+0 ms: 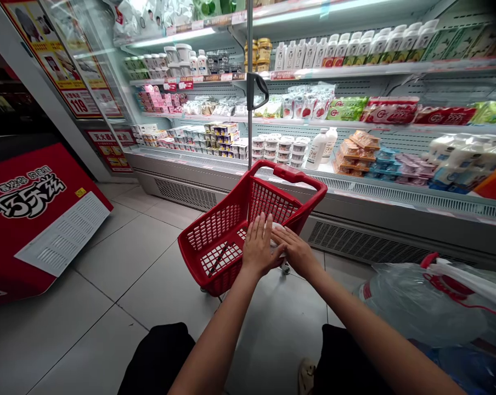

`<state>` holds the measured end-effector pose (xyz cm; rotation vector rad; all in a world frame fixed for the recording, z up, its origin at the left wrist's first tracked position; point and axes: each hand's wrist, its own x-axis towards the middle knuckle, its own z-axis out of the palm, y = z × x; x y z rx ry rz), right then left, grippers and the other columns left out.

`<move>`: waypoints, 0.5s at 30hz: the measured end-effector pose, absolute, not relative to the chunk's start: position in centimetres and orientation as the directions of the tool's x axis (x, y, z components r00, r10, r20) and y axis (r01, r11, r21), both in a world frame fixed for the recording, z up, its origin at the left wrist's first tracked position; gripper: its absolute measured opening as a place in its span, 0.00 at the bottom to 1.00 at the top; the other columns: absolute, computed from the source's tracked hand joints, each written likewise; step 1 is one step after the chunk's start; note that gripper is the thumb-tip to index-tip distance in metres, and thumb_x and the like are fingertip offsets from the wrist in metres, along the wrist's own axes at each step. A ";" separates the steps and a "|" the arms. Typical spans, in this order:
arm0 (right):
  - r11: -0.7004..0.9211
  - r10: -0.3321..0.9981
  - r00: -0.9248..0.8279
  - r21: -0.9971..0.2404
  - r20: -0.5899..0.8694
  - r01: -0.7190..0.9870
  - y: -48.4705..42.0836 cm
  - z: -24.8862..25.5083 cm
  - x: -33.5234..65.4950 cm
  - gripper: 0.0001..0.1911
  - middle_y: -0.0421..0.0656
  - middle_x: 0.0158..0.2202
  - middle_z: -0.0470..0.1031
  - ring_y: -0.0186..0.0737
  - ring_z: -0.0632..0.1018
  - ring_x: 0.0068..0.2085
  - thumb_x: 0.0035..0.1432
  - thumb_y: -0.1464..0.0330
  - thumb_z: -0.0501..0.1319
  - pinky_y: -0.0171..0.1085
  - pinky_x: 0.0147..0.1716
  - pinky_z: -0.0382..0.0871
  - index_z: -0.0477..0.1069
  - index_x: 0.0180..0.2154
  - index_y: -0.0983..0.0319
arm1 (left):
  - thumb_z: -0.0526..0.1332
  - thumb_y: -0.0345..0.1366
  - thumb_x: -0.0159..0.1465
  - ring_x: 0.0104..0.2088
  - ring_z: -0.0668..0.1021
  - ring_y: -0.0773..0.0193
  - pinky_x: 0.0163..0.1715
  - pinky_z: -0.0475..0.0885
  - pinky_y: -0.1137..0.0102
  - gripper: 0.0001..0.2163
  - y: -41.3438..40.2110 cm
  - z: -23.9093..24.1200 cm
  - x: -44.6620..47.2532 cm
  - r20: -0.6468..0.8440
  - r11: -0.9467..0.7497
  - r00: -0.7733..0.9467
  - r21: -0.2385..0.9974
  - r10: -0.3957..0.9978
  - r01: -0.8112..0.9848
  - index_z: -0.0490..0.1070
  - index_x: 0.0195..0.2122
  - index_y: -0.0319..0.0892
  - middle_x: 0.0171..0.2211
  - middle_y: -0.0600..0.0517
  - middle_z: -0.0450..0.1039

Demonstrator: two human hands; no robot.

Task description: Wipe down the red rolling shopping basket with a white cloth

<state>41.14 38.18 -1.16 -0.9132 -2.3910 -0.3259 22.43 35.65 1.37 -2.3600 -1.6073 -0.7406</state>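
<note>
My left hand (257, 247) is raised in the middle of the view, its fingers stretched out and pointing away from me. My right hand (296, 249) meets it from the right, its fingers laid over a white tissue-like wad (277, 226). The wad is pressed between the two hands and mostly covered by them. Just beyond and below the hands stands a red plastic shopping basket cart (213, 224) with a grid of holes and a looped handle (291, 173). A thin dark stick-like thing (219, 258) lies in its bottom. Neither hand visibly grips the cart.
A refrigerated display (355, 123) with cups, bottles and packs runs across the back. Its glass door edge has a black handle (259, 92). To the left is a red freezer (42, 214); large clear water jugs (421, 302) stand at right. Grey tiles (108, 329) cover the floor.
</note>
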 end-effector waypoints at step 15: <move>0.697 0.555 -0.599 0.070 0.578 0.714 40.8 2.2 45.8 0.37 0.43 0.70 0.63 0.44 0.65 0.70 0.65 0.80 0.50 0.53 0.72 0.57 0.54 0.72 0.56 | 0.48 0.66 0.67 0.72 0.61 0.48 0.70 0.59 0.55 0.45 35.8 -0.6 22.5 0.463 -0.480 0.394 0.079 0.794 0.874 0.46 0.75 0.36 0.75 0.39 0.48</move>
